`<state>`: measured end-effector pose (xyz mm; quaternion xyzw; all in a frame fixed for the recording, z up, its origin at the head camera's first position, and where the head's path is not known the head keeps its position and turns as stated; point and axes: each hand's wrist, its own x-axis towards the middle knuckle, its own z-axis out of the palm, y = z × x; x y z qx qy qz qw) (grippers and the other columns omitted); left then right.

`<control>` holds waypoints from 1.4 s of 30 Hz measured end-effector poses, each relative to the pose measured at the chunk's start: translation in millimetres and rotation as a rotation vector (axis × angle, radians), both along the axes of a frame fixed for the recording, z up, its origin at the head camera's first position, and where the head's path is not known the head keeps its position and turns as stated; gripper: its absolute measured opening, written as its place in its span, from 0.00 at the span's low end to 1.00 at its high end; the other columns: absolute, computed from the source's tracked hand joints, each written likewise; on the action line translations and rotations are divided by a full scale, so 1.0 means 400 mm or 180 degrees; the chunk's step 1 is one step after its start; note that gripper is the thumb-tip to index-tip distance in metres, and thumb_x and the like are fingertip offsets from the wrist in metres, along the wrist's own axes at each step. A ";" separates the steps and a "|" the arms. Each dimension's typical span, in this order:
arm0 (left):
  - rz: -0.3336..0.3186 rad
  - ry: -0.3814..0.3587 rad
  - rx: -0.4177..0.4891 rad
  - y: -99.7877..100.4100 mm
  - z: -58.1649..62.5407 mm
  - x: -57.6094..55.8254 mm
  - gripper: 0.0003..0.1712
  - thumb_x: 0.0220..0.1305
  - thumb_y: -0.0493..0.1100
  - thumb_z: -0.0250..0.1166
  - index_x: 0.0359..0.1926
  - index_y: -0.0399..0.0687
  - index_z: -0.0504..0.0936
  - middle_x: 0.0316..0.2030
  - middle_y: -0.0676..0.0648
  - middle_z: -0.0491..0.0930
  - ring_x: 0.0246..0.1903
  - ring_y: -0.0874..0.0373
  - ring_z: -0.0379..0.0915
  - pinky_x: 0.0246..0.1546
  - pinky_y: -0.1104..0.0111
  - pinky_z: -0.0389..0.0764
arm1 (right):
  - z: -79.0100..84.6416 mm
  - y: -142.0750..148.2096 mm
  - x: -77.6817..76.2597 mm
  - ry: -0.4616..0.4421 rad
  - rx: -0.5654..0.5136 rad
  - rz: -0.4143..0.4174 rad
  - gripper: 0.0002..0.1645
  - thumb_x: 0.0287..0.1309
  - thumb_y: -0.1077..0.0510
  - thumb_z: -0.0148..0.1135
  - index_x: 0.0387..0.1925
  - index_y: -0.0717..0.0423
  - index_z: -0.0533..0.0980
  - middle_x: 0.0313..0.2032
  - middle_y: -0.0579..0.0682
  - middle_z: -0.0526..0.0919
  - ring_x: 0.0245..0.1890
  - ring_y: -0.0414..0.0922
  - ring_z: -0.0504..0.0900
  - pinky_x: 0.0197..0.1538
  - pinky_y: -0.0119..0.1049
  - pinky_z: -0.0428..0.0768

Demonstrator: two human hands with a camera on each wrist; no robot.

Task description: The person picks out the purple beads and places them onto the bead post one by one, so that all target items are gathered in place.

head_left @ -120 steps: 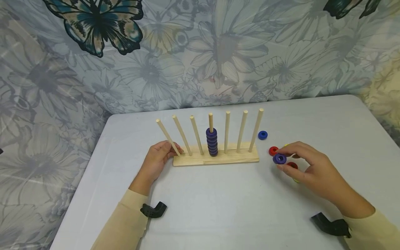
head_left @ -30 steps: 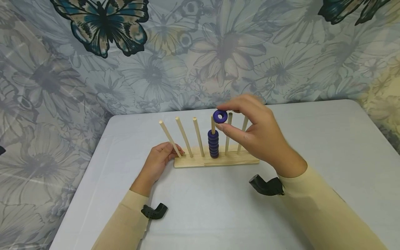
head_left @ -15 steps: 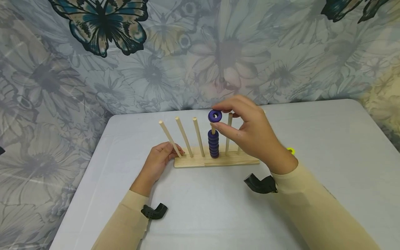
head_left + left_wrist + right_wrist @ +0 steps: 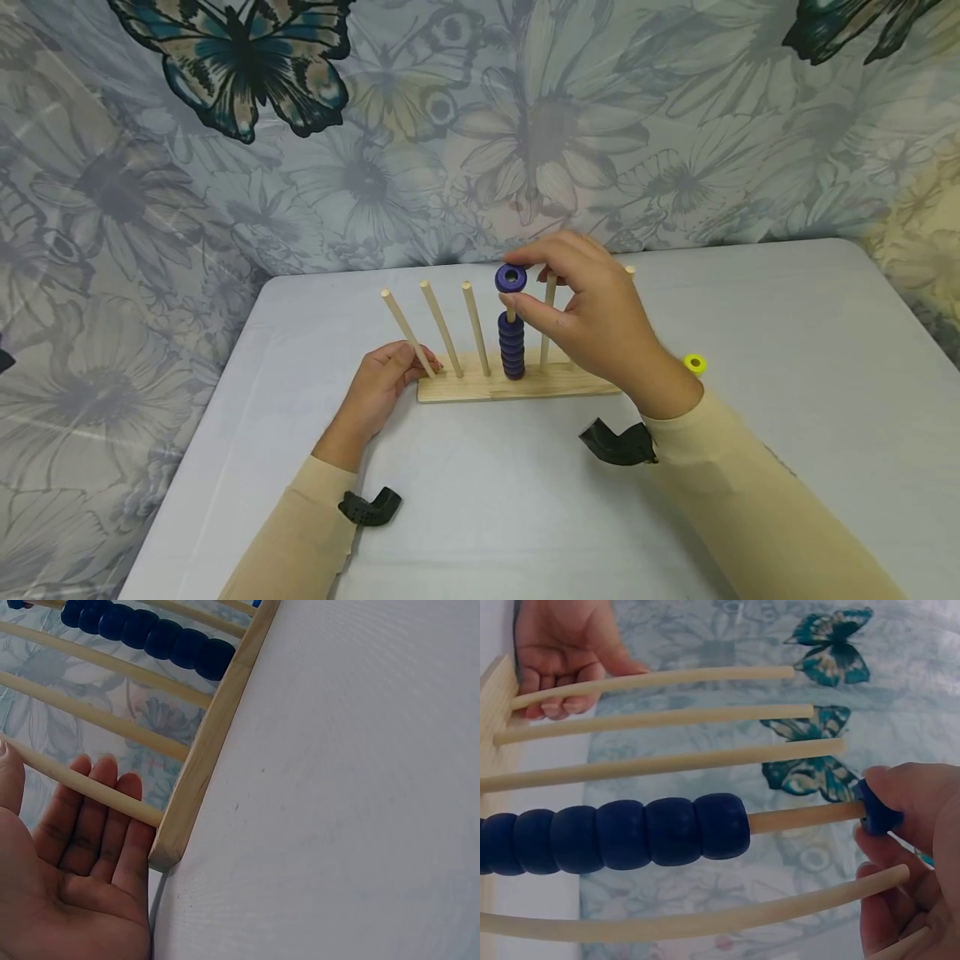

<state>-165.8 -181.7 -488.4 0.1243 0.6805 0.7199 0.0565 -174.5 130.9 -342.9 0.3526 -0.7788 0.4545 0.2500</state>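
Note:
A wooden peg rack [image 4: 517, 389] stands on the table, with upright pegs along its base. My left hand [image 4: 378, 379] holds its left end, thumb and fingers on either side of the outermost peg [image 4: 112, 796]. The middle peg bears a stack of several purple rings [image 4: 512, 348], which look blue in the wrist views. Between thumb and forefinger, my right hand [image 4: 588, 321] pinches another purple ring [image 4: 879, 811] at the tip of that peg. Bare peg [image 4: 802, 817] shows between this ring and the stack. Part of the rack's right side is hidden behind my right hand.
A yellow ring [image 4: 689, 367] lies on the white table [image 4: 480, 500], right of the rack and beside my right wrist. A patterned cloth [image 4: 420, 192] with butterflies and flowers hangs behind the table. Black wrist mounts [image 4: 618, 443] stick out from both sleeves.
My right hand has carried the purple ring from the loose rings at the right to the middle peg. Lately it shifts slightly left, over the peg's tip. The left hand stays put.

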 end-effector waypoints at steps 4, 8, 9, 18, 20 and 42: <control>-0.0004 0.0006 0.0015 0.000 -0.002 -0.001 0.32 0.87 0.52 0.57 0.48 0.18 0.82 0.44 0.44 0.87 0.51 0.51 0.86 0.57 0.63 0.84 | -0.002 -0.002 0.001 0.0023 0.0019 -0.0045 0.20 0.59 0.66 0.83 0.52 0.62 0.86 0.47 0.50 0.87 0.43 0.45 0.77 0.44 0.36 0.78; -0.0012 0.0037 0.0026 0.000 -0.004 -0.006 0.29 0.87 0.51 0.57 0.46 0.25 0.85 0.44 0.42 0.87 0.50 0.51 0.86 0.57 0.63 0.85 | -0.001 -0.002 0.003 0.0032 0.0056 -0.0117 0.19 0.60 0.64 0.83 0.51 0.62 0.87 0.47 0.49 0.88 0.42 0.45 0.77 0.42 0.38 0.76; -0.0016 0.0049 0.0020 0.001 -0.005 -0.007 0.28 0.87 0.51 0.56 0.46 0.26 0.85 0.44 0.41 0.87 0.50 0.51 0.85 0.57 0.63 0.85 | -0.001 -0.002 0.003 0.0037 0.0070 -0.0137 0.19 0.60 0.64 0.83 0.51 0.62 0.87 0.46 0.49 0.88 0.42 0.45 0.77 0.41 0.39 0.76; 0.0008 -0.0012 0.0040 0.003 -0.009 -0.003 0.30 0.88 0.47 0.56 0.47 0.15 0.80 0.43 0.44 0.87 0.50 0.50 0.86 0.56 0.63 0.85 | -0.013 0.002 0.008 0.0099 0.0170 -0.0180 0.19 0.59 0.63 0.83 0.51 0.61 0.87 0.47 0.50 0.89 0.40 0.48 0.75 0.39 0.39 0.73; 0.0008 -0.0019 0.0082 0.004 -0.011 -0.004 0.29 0.88 0.47 0.57 0.46 0.18 0.82 0.43 0.43 0.88 0.50 0.50 0.87 0.56 0.62 0.85 | -0.015 0.005 0.007 0.0131 0.0185 -0.0184 0.19 0.59 0.63 0.83 0.51 0.61 0.87 0.47 0.50 0.89 0.40 0.48 0.75 0.39 0.39 0.72; 0.0102 -0.0085 0.0155 -0.025 -0.023 0.023 0.21 0.87 0.47 0.59 0.42 0.34 0.89 0.43 0.40 0.87 0.50 0.49 0.86 0.56 0.61 0.85 | -0.023 0.013 0.010 -0.0085 -0.0023 0.0262 0.24 0.63 0.65 0.79 0.59 0.63 0.83 0.56 0.50 0.86 0.49 0.45 0.79 0.55 0.41 0.81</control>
